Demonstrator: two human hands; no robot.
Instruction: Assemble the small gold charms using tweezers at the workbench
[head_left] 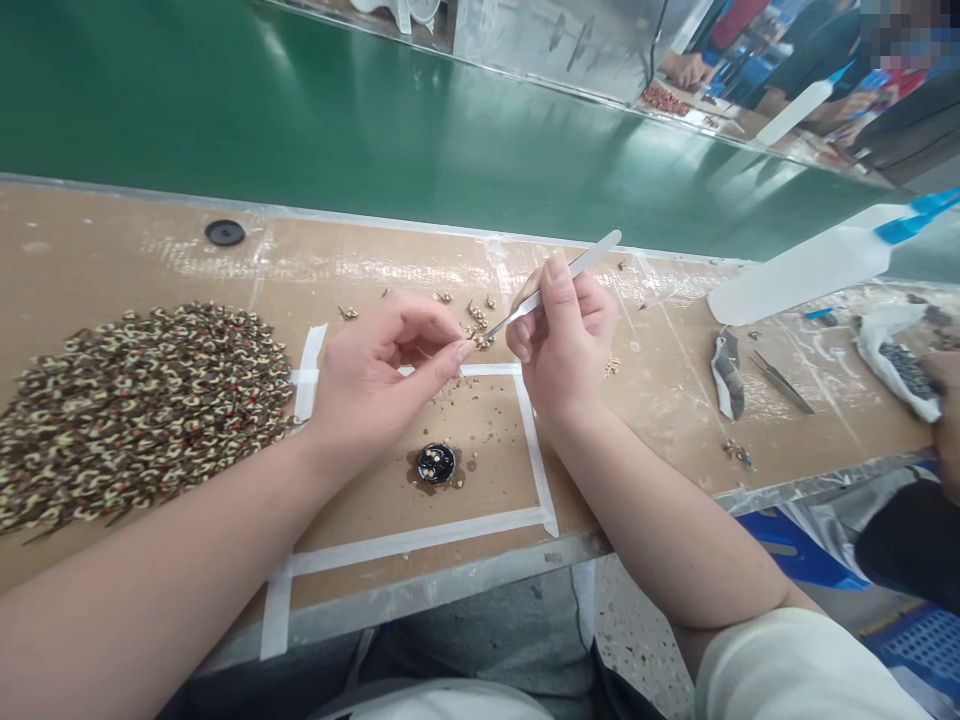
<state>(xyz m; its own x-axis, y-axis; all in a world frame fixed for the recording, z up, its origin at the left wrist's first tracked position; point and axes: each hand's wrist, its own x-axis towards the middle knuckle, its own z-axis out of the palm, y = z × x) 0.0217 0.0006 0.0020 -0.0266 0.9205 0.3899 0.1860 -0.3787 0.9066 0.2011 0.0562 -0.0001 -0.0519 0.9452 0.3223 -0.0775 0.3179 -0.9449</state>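
My left hand (375, 375) is closed in a pinch, thumb against forefinger, on a small brown-and-cream piece (472, 341) whose exact kind is too small to make out. In my right hand (562, 335) are silver metal tweezers (581, 262), gripped like a pen. Their tip points down to the left and meets the piece at my left fingertips. Just behind the fingertips lie several loose small pieces (477, 314). Below my hands, a small round black dish (436, 464) holds dark liquid and pale bits, with a wet stain around it.
A large heap of small brown, cream and red pieces (150, 405) covers the left. White tape (420, 543) frames the area around the dish. A black round lid (225, 232) lies behind. To the right are a white bottle (802, 262), other tweezers (781, 382) and a co-worker's hand (946, 385).
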